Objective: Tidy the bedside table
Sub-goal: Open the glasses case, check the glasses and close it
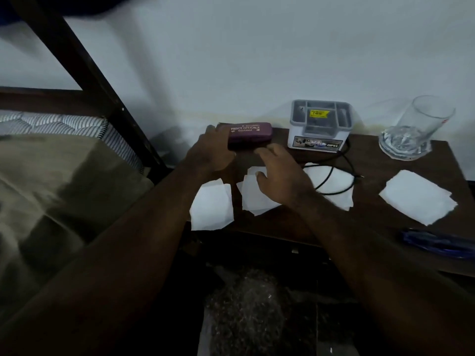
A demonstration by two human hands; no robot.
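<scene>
A maroon spectacle case (250, 133) printed "Prince Opticals" sits at the back left of the dark wooden bedside table (372, 219). My left hand (212, 152) grips its left end. My right hand (280, 176) hovers just in front of the case with fingers apart, its fingertips at the case's lower right corner. Several white paper tissues lie spread on the tabletop: one at the left edge (212, 206), one under my right hand (253, 199), one beneath a cable (334, 183), one at the right (419, 199).
A grey and white organiser box (318, 127) stands against the wall. A black cable (341, 170) loops in front of it. A clear glass (416, 129) stands on a coaster at the back right. A blue object (437, 242) lies at the front right edge. The bed (51, 176) is left.
</scene>
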